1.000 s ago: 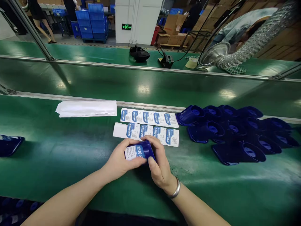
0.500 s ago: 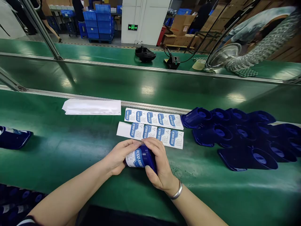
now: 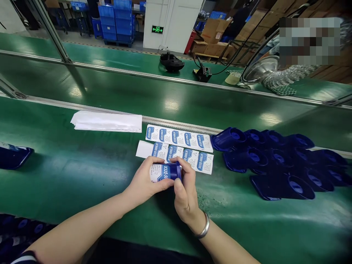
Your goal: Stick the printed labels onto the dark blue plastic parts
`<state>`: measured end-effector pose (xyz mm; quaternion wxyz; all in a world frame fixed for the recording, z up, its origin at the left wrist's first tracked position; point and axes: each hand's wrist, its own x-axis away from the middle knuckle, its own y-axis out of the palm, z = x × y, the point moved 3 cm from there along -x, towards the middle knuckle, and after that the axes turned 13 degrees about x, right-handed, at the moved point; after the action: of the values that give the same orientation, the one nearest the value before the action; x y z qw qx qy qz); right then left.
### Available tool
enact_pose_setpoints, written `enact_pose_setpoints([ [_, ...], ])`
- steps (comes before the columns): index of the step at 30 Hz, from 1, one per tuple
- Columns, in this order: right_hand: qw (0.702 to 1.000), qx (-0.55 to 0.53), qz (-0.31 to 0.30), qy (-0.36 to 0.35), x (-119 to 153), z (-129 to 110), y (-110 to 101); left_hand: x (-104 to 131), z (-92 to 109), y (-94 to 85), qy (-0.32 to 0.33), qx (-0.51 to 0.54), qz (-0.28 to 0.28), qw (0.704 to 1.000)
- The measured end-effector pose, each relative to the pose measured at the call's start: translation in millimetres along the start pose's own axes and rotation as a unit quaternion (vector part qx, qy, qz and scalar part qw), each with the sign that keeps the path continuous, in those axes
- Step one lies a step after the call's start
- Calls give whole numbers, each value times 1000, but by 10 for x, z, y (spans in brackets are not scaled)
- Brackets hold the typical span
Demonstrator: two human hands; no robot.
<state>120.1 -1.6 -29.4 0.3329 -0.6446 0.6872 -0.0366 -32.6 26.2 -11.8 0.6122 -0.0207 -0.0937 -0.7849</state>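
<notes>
A dark blue part with a white and blue label is held above the green table. My left hand grips its labelled side, thumb across the front and fingers behind. At its right end my right hand has its fingers curled round the rim, the thumb bent near the edge. Just beyond the hands lie two label sheets, a farther one and a nearer one whose left end is bare backing. Several similar blue parts lie in rows to the right.
White paper strips lie stacked at the back left. One blue part sits at the left edge. Dark blue parts fill the lower left corner. A metal rail crosses behind, with a silver duct at the right.
The blue part has turned between the hands, and its label now faces differently. My left thumb has come across its front. My right thumb has moved toward the rim. The camera view has shifted slightly.
</notes>
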Motion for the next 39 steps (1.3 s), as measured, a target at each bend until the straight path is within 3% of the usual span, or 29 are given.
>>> enact_pose_setpoints([
  [4, 997, -39, 0, 62, 17, 17, 17, 4, -38, 17, 30, -88, 2, 996],
  [9, 991, -79, -3, 108, -30, 53, -3, 8, -48, 29, 57, -120, -20, 991],
  [12, 987, -98, -9, 130, -68, 83, -21, -1, -13, 0, 33, -69, -30, 997],
  [17, 989, -77, -11, 125, -73, 107, -27, -6, -20, 4, -69, 84, -36, 993],
  [23, 993, -44, -28, 102, -41, 98, -1, -7, -73, 12, -25, 9, 46, 999],
  [27, 987, -84, -36, 132, -126, 177, -40, -39, -57, -29, -93, 113, -25, 989],
  [33, 980, -137, -17, 145, -189, 293, -93, -72, 76, -98, -73, 161, -150, 973],
  [39, 983, -112, -17, 148, -165, 336, -64, -107, -45, -71, -69, 148, -113, 980],
])
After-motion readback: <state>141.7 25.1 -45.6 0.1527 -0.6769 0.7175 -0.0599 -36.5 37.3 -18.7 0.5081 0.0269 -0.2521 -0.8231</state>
